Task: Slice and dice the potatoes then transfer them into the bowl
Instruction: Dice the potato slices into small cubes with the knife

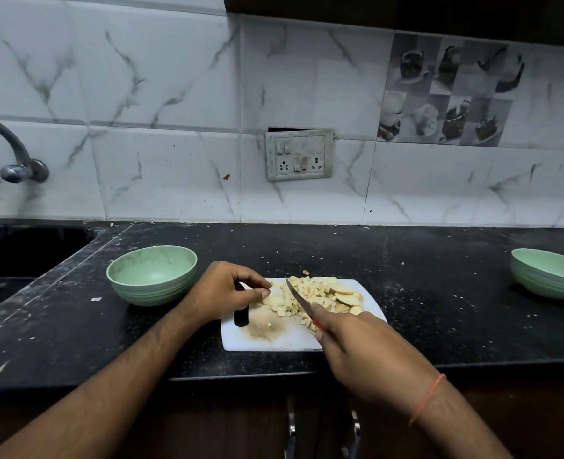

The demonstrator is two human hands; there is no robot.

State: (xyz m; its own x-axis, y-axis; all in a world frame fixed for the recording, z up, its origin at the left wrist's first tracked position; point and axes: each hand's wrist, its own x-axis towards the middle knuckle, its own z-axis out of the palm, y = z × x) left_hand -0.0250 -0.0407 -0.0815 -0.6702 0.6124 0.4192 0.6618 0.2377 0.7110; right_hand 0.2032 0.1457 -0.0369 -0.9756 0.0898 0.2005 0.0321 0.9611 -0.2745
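A white cutting board (274, 339) lies on the black counter with a pile of diced potato (299, 301) and a few larger slices (343, 294) at its right. My right hand (363, 352) grips a red-handled knife (299, 298), its blade angled up over the pile. My left hand (224, 293) hovers over the board's left part, fingers curled, thumb and fingertips touching the pile's left edge. An empty green bowl (151, 274) stands left of the board.
A stack of green bowls (548, 276) stands at the far right. A sink (15, 253) with a tap (15, 160) is at the left. The counter edge (241, 376) runs just below the board. A wall socket (299, 155) sits behind.
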